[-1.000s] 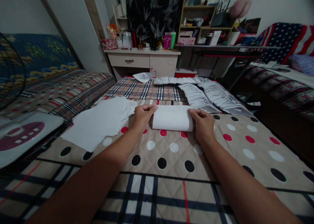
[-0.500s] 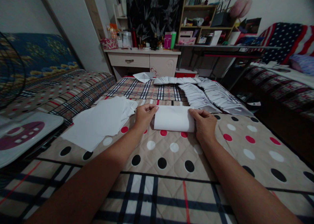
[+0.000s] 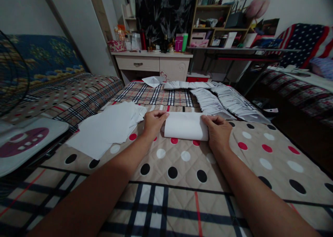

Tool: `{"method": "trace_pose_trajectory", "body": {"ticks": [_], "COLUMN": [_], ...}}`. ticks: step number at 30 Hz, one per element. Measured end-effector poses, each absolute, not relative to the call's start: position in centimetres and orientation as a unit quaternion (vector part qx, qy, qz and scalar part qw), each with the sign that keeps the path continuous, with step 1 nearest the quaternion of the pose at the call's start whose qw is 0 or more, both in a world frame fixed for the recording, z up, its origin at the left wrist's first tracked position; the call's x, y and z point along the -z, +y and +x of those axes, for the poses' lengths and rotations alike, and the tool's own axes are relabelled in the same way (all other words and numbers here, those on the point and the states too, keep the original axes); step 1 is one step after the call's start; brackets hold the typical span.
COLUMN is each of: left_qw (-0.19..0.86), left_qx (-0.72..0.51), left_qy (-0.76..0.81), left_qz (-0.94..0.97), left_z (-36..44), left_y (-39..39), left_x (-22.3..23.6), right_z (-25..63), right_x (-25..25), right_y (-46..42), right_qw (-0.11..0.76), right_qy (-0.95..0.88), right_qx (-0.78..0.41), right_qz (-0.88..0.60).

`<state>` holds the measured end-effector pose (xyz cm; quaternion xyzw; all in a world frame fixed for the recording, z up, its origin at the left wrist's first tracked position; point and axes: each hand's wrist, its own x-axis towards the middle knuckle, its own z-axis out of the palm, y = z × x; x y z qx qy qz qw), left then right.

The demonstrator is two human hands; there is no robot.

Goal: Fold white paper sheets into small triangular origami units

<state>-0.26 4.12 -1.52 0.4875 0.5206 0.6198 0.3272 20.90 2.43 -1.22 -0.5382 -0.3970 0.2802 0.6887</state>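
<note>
A white sheet of paper [image 3: 186, 126], bent over on itself, lies in front of me on the polka-dot bedspread [image 3: 179, 181]. My left hand [image 3: 154, 123] pinches its far left corner between thumb and fingers. At the far right corner, my right hand [image 3: 219, 130] holds the paper the same way. To the left spreads a loose pile of white sheets [image 3: 106, 128]. Beyond my right hand lie rows of folded papers [image 3: 209, 102], [image 3: 234, 102] standing close together, with another row of folded papers [image 3: 187, 85] farther back.
A single folded paper [image 3: 153, 81] rests near the bed's far edge. At the left stands a white and purple plastic appliance [image 3: 56, 126], with a fan's wire guard [image 3: 15, 74] above it. A dresser [image 3: 151, 65] and a desk [image 3: 241, 49] stand past the bed.
The view has shifted very slightly. Both hands keep the same hold on the bent paper, with no other visible movement.
</note>
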Motion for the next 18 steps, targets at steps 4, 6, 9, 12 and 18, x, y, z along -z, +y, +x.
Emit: {"method": "trace_pose_trajectory", "body": {"ticks": [4, 6, 9, 12, 18], "left_qw": [0.341, 0.352, 0.36, 0.362, 0.357], "left_qx": [-0.621, -0.624, -0.628, -0.631, -0.629], "left_qy": [0.519, 0.513, 0.507, 0.504, 0.511], "left_qz": [0.478, 0.472, 0.468, 0.466, 0.465], "left_z": [-0.24, -0.22, -0.14, -0.04, -0.12], "left_y": [4.2, 4.2, 4.11, 4.05, 4.13], "left_x": [1.62, 1.62, 1.53, 1.44, 1.36], "right_z": [20.91, 20.95, 20.98, 20.91, 20.67], "right_x": [1.25, 1.33, 1.42, 1.33, 0.84], "right_y": [2.47, 2.5, 2.53, 2.48, 2.12], "right_qw": [0.687, 0.687, 0.686, 0.689, 0.683], "right_qy": [-0.399, -0.402, -0.405, -0.4, -0.403], "right_qx": [-0.275, -0.276, -0.277, -0.277, -0.273], "right_qz": [-0.541, -0.54, -0.537, -0.538, -0.545]}}
